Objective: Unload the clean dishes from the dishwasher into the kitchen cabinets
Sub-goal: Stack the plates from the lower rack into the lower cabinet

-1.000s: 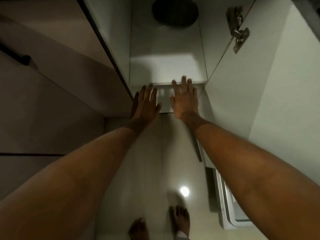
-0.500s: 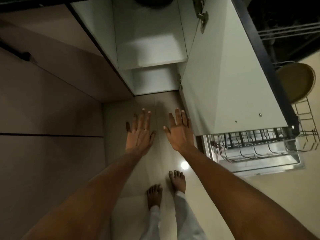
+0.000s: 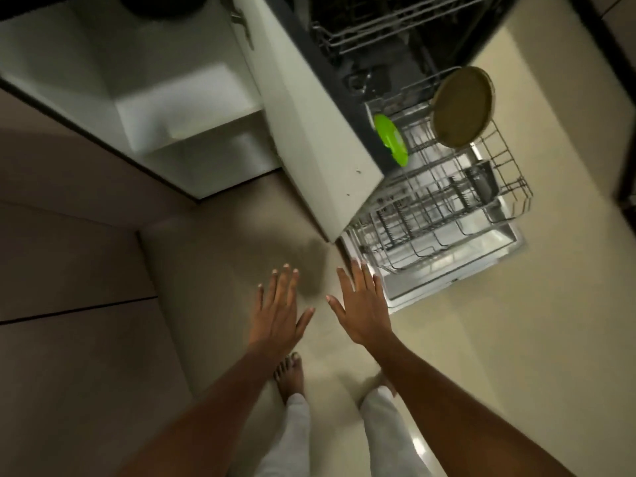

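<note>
My left hand (image 3: 278, 311) and my right hand (image 3: 361, 304) hover side by side over the floor, fingers straight, holding nothing. To their right the dishwasher's lower rack (image 3: 444, 208) is pulled out over the open dishwasher door. An olive-brown round plate (image 3: 461, 108) stands on edge at the rack's far side. A bright green plate (image 3: 390, 139) stands on edge beside it, partly hidden behind the open cabinet door (image 3: 309, 125). A dark cutlery basket (image 3: 481, 182) sits in the rack. The low white cabinet (image 3: 172, 108) is open, with a dark round dish (image 3: 158, 5) far inside.
The dishwasher's upper wire rack (image 3: 385, 22) shows at the top. Brown cabinet fronts (image 3: 69, 270) line the left side. My bare feet (image 3: 289, 373) stand on the beige floor just below my hands. The open cabinet door juts out between cabinet and dishwasher.
Both hands have drawn back from the cabinet shelf's edge to over the floor, still flat. The view has swung right, bringing the dishwasher rack and its plates into sight.
</note>
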{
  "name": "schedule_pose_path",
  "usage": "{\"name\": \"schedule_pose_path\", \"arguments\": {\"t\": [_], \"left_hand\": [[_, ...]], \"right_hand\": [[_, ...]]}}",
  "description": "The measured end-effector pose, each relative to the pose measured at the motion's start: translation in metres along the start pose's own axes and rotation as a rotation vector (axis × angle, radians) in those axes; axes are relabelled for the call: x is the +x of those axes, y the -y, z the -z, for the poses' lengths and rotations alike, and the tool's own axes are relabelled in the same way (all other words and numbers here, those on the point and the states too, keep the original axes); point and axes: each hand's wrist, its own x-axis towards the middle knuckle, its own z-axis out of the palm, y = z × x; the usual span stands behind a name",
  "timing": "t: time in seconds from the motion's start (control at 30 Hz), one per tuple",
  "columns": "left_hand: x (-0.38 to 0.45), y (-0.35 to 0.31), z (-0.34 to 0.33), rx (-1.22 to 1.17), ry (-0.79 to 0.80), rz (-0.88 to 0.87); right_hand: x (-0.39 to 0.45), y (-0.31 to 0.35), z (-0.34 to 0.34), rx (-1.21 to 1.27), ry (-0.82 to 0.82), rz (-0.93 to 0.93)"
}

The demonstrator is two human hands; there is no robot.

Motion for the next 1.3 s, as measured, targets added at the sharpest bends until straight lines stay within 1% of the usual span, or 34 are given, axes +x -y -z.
{"name": "schedule_pose_path", "arguments": {"t": [0.1, 0.2, 0.3, 0.43, 0.6, 0.8, 0.9, 1.07, 1.2, 1.3], "left_hand": [[0.013, -0.056, -0.004, -0.006, 0.000, -0.094], [0.028, -0.112, -0.005, 0.004, 0.026, -0.117], [0.042, -0.165, -0.006, 0.045, 0.031, -0.109], [0.066, -0.226, 0.006, 0.014, 0.020, -0.101], [0.107, -0.274, 0.027, -0.008, -0.046, -0.027], [0.169, -0.288, 0.052, 0.001, -0.116, 0.009], [0.203, -0.283, 0.061, -0.073, -0.137, 0.067], [0.259, -0.269, 0.083, -0.009, -0.226, 0.072], [0.301, -0.259, 0.106, 0.051, -0.331, 0.043], [0.331, -0.256, 0.114, -0.030, -0.366, 0.201]], "right_hand": [[-0.004, -0.044, 0.005, -0.012, -0.054, -0.013], [-0.008, -0.090, 0.016, 0.012, -0.092, -0.042], [-0.018, -0.141, 0.023, 0.028, -0.125, -0.086], [-0.034, -0.207, 0.033, 0.041, -0.135, -0.139], [-0.034, -0.273, 0.045, 0.023, -0.146, -0.154], [0.014, -0.307, 0.071, 0.097, -0.172, -0.177], [0.048, -0.318, 0.090, 0.120, -0.182, -0.170], [0.124, -0.349, 0.130, -0.035, -0.158, -0.024], [0.192, -0.364, 0.168, -0.071, -0.250, 0.014], [0.239, -0.363, 0.185, -0.054, -0.281, 0.023]]}}
